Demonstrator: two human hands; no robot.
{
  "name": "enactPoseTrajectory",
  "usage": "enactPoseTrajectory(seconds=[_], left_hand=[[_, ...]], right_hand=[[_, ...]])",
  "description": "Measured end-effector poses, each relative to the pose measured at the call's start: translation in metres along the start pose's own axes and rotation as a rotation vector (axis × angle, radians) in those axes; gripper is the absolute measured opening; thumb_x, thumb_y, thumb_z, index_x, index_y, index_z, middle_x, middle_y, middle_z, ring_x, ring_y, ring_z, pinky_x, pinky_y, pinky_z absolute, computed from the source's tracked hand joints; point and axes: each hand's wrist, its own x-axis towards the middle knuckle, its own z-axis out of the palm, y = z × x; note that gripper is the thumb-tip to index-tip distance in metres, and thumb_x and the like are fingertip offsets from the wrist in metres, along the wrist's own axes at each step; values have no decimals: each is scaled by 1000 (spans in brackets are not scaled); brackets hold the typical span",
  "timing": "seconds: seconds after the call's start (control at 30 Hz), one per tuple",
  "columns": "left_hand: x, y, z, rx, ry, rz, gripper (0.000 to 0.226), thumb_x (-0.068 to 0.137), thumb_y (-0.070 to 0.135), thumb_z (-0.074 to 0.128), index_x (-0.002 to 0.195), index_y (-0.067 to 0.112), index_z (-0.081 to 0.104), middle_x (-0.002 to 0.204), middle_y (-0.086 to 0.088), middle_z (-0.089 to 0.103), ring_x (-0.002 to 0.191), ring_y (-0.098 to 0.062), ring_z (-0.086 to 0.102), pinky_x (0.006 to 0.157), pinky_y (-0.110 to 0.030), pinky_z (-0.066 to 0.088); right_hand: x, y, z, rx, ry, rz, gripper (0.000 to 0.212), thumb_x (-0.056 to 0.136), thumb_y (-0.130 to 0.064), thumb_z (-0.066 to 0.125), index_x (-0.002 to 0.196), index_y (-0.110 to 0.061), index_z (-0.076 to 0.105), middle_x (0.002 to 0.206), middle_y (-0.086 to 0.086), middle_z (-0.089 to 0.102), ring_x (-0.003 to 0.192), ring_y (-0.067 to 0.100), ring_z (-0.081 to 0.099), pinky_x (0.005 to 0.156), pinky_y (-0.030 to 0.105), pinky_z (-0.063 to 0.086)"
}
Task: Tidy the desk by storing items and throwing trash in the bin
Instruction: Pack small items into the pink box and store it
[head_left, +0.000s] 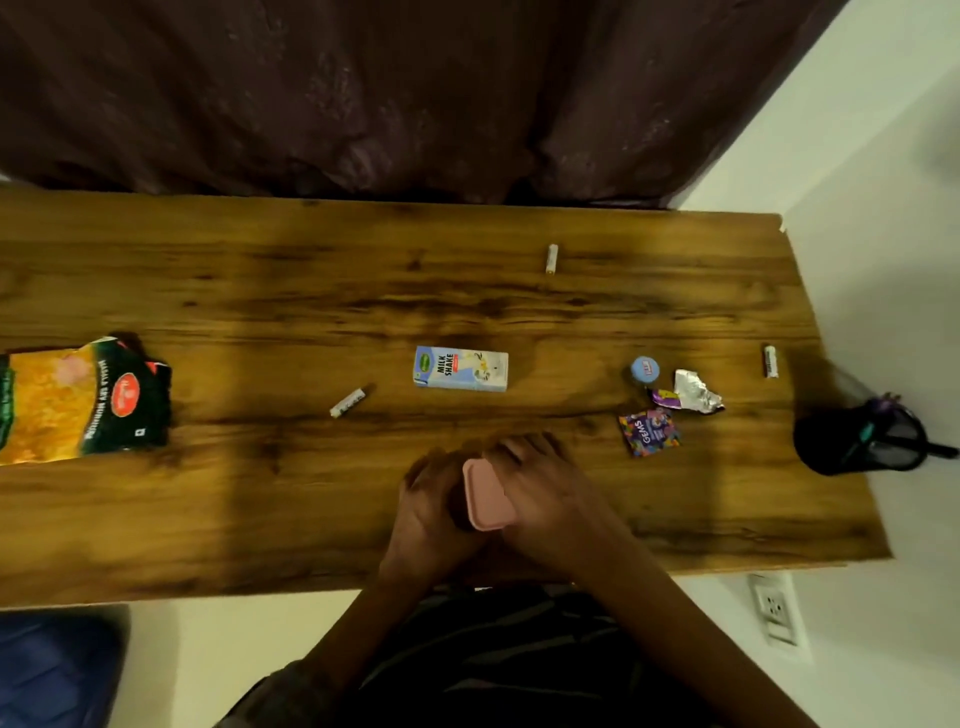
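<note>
Both hands are together near the front edge of the table, wrapped around a small pink rounded plastic case (485, 496): the left hand (434, 512) curls round its left side and the right hand (545, 493) grips it from the right, fingers bent over the top. The picture is too blurred to tell if the case is open. Beyond them on the dark-grained wooden table (260, 519) lies a pale blue milkshake carton (461, 369) on its side. A small white cylinder (347, 403) lies to its left, another (551, 258) further back, a third (770, 361) near the right edge. At far left lies a torn orange and dark green snack bag (78, 402). To the right sit a round blue lidded pot (645, 370), crumpled silver foil (696, 392), a purple wrapper scrap (666, 398) and a colourful sweet packet (649, 431). A black mesh pen holder (857, 441) stands at the table's right end. A dark maroon curtain (363, 93) hangs behind; white walls (883, 156) lie to the right.
</note>
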Motion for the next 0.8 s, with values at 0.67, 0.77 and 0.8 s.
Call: enactPoseTrajectory(seconds=[0.67,0.77,0.8], left_hand=[[17,-7,-9,-3,-64,117,56,78,42,84,126,23,62,114,4,72,109,-13,65,101,-53,52],[15,-7,-11,-21,-76,76,62,78,44,83,131,23,61,120,8,69,114,-10,64,99,-55,52],[13,-9,-11,-26,-73,66,62,80,46,82,132,22,61,123,9,69,117,-10,64,100,-56,52]], right_hand=[[-23,71,-56,341,438,134,62,55,-29,91,111,-11,69,112,11,61,98,23,64,75,33,55],[-37,103,-48,298,453,270,63,51,-21,97,107,-11,70,107,15,64,86,29,67,68,35,56],[-37,112,-39,298,417,321,63,51,-21,97,107,-13,69,109,15,64,84,30,67,65,36,56]])
